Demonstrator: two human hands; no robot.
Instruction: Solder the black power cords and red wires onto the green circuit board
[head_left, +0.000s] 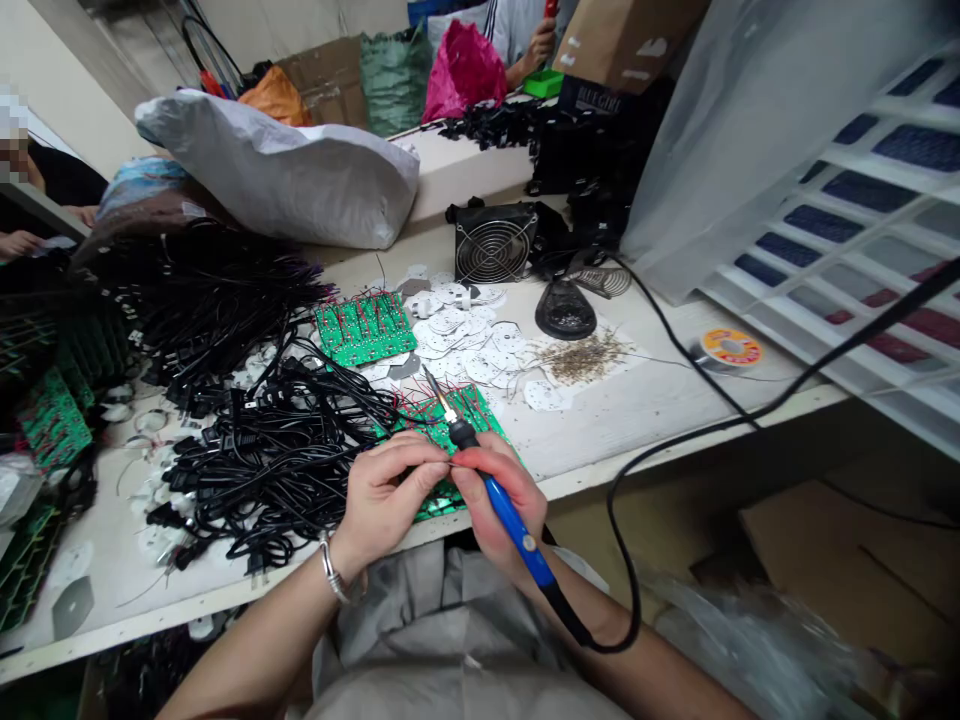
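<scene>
In my right hand (491,505) lies a blue-handled soldering iron (516,527), its metal tip pointing up and left above a green circuit board (484,408) with red wires. My left hand (390,490) is closed in a pinch, its fingertips meeting those of my right hand. A thin strand, perhaps wire or solder, shows between the fingertips; its kind is not clear. Both hands partly cover the board at the table's front edge. Just behind it sits a second green circuit board (364,332), also with red wires.
Black cords with plugs (277,460) are heaped on the left. White discs (469,335) spread behind the boards. A small fan (495,245), an iron stand (565,308) and a solder spool (724,348) stand further back and right. The iron's cable (619,490) loops on the right.
</scene>
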